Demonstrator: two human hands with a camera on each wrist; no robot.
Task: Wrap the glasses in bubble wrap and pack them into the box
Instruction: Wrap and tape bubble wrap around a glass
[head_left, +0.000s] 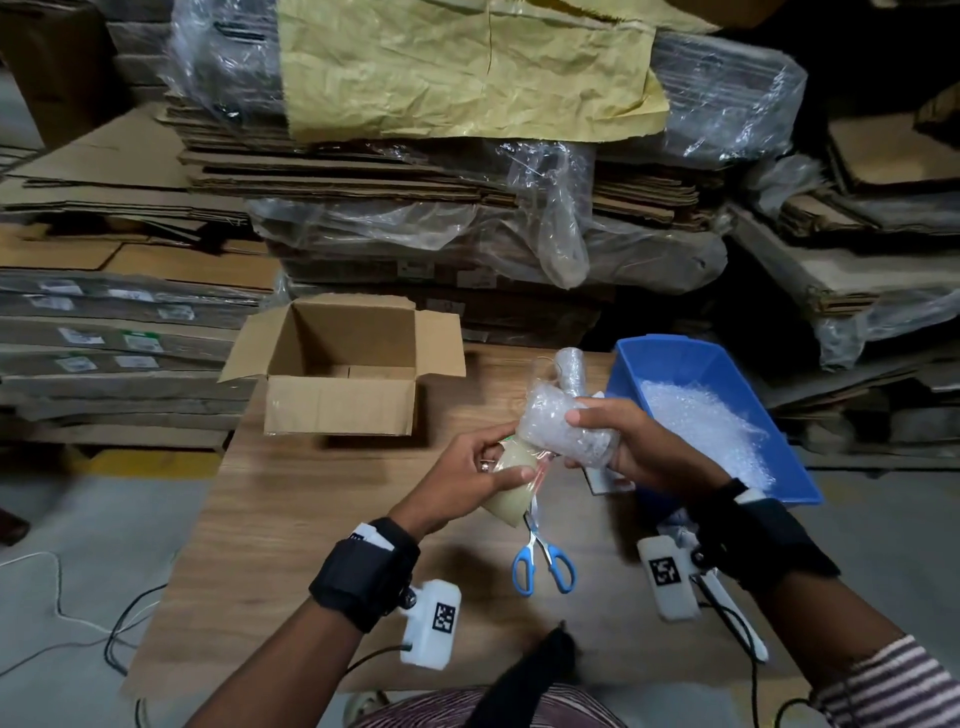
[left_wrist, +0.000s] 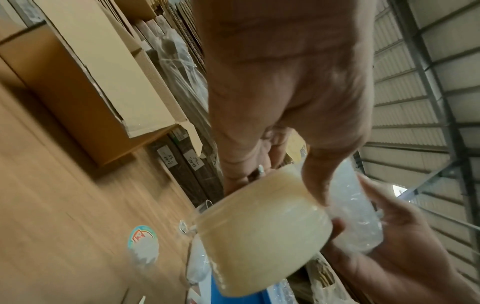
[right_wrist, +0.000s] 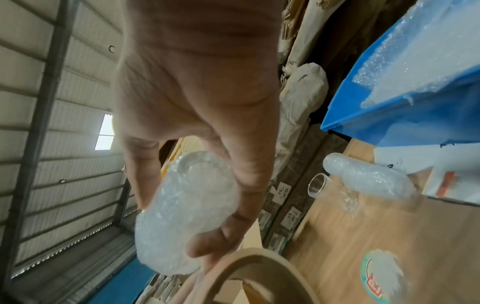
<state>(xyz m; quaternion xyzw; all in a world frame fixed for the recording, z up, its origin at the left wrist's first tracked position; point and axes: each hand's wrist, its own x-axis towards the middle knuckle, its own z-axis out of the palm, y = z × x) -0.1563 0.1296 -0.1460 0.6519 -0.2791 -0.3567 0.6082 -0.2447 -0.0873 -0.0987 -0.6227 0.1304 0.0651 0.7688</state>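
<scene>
Nearest the person, blue-handled scissors (head_left: 543, 558) lie on the bench (head_left: 291, 530) at about 6 o'clock from the hands, probably kept close for cutting tape. Just above them, the left hand (head_left: 470, 475) curls round a cream roll of tape (head_left: 511, 483), held tight against the bundle, likely so a strip can seal it. The right hand (head_left: 631, 447) wraps its fingers round a glass in bubble wrap (head_left: 563, 431), lifted clear of the bench at mid-height; that grip seems meant to keep the loose wrap from unrolling.

Just beyond the hands, at 12 o'clock, a second wrapped bundle (right_wrist: 369, 180) rests beside a bare glass (right_wrist: 318, 186), which lies on its side and still waits for wrapping. At 3 o'clock a blue tub (head_left: 670, 358) holds the spare bubble wrap (head_left: 701, 421). At 10 o'clock the cardboard box (head_left: 340, 410) stands with its flaps open and nothing visible inside. Furthest back rise stacks of flattened cartons (head_left: 415, 176).
</scene>
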